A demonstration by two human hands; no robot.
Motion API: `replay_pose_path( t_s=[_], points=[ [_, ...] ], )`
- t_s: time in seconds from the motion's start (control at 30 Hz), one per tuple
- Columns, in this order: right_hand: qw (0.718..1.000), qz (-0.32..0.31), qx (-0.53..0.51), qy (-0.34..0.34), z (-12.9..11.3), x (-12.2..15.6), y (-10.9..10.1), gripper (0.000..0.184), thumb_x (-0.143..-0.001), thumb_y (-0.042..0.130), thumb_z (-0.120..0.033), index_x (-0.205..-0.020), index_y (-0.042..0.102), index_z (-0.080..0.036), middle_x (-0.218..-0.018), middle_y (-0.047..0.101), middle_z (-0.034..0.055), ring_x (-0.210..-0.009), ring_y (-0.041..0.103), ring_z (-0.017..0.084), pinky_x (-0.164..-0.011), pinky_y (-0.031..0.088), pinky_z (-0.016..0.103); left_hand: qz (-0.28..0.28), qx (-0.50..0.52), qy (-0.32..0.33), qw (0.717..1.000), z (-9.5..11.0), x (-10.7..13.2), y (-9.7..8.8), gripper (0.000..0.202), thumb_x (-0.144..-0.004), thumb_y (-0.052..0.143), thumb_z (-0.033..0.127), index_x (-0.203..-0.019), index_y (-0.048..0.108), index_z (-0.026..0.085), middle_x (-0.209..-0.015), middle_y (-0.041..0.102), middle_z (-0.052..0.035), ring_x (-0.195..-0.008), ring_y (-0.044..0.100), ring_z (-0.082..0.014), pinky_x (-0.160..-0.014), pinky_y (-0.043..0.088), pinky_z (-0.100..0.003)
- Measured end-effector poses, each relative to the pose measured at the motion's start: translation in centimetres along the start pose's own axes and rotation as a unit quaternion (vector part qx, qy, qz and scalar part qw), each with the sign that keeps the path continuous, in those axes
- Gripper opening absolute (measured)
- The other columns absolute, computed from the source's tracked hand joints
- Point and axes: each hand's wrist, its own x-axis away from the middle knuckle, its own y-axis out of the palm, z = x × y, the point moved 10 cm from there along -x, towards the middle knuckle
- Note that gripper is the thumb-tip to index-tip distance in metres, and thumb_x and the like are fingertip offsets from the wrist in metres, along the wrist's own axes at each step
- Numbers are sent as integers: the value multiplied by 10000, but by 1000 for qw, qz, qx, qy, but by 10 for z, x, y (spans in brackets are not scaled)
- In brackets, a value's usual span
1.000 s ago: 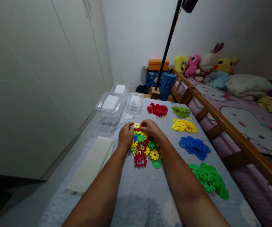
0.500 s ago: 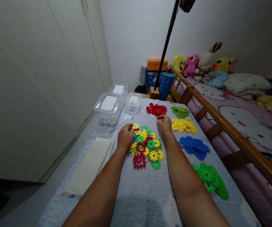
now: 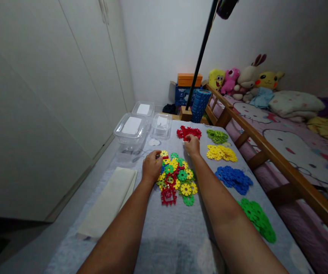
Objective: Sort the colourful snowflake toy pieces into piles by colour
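Note:
A mixed heap of plastic snowflake pieces [image 3: 176,177] in yellow, green, red and blue lies mid-table. My left hand [image 3: 151,167] rests curled at its left edge, fingertips pinching near a yellow piece at the top of the heap. My right hand [image 3: 192,145] reaches forward to the red pile [image 3: 189,132], fingers curled at its near edge; whether a red piece is in them is hidden. Sorted piles lie to the right: light green [image 3: 217,136], yellow [image 3: 221,152], blue [image 3: 233,177] and bright green [image 3: 257,217].
Clear plastic containers [image 3: 132,129] stand at the table's far left, a folded cream cloth [image 3: 108,199] lies at the left. A wooden bed rail [image 3: 269,152] runs along the right, with plush toys [image 3: 245,78] beyond. A black pole [image 3: 200,59] rises behind the table.
My right hand left the mixed heap with a red piece and moved forward-right to the red pile. My left hand stayed at the heap's left edge.

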Motion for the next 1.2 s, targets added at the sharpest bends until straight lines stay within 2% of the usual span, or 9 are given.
replay_pose_path(
  t_s=[0.17,0.33,0.5,0.67,0.8,0.9,1.0,1.1,1.2],
  points=[
    [1000,7,3,-1,-1,-12,7,321,-633,528,-71,-872,724,-158,-861,671,85,-946,581,244,-949,456,355,0,-1,-1,1000,1,0,0,306,-869,546,247,-1136,686,193,-1167,739,-91,-1069,684,-218,-985,509,-360],
    [1000,-2,9,13,6,-5,11,365,-675,508,-69,-961,727,-129,-930,683,105,-945,598,229,-957,460,346,-3,-8,1,1000,2,0,0,300,-873,555,243,-1138,685,188,-1176,737,-95,-1080,679,-221,-992,502,-362],
    [997,-74,-12,-33,-8,4,26,366,-706,466,-47,-939,729,-152,-987,702,77,-986,623,200,-972,464,313,-3,-12,0,1000,3,1,-1,294,-872,559,243,-1130,687,188,-1175,735,-95,-1092,674,-227,-996,498,-367],
    [987,-150,-12,-51,-18,7,44,356,-745,505,-35,-984,733,-167,-1080,718,72,-1032,644,190,-996,466,298,1,-3,3,1000,3,1,-1,296,-859,539,218,-1110,692,185,-1156,737,-92,-1078,674,-226,-1014,494,-371],
    [989,-138,41,-35,-17,7,37,385,-754,541,-47,-1074,735,-138,-1147,704,116,-1049,644,215,-1003,465,322,21,31,-10,999,-3,-1,-3,316,-864,512,217,-1119,697,194,-1167,735,-81,-1108,668,-224,-1047,484,-374],
    [989,-136,47,-36,-24,13,29,398,-761,554,-56,-1100,743,-143,-1154,706,115,-1013,653,211,-972,477,319,55,78,-39,995,-13,-3,-11,334,-864,496,220,-1127,699,190,-1178,734,-81,-1117,668,-227,-1057,484,-378],
    [975,-209,25,-67,-43,29,34,298,-788,573,-87,-1004,769,-150,-997,740,81,-878,659,188,-833,496,284,85,116,-63,987,-20,-4,-17,339,-852,484,199,-1114,697,173,-1164,736,-89,-1109,670,-234,-1049,490,-386],
    [936,-332,17,-118,-68,56,52,192,-807,616,-138,-897,786,-146,-817,739,41,-733,629,154,-685,448,246,101,137,-67,983,-23,-5,-19,326,-838,478,178,-1081,696,168,-1146,736,-93,-1108,669,-234,-1046,492,-388],
    [912,-379,46,-154,-85,75,60,122,-787,689,-177,-842,795,-149,-754,729,22,-676,591,130,-629,391,234,96,145,-62,983,-24,-6,-16,317,-834,483,179,-1071,692,174,-1143,735,-92,-1110,668,-235,-1053,489,-397]
  ],
)
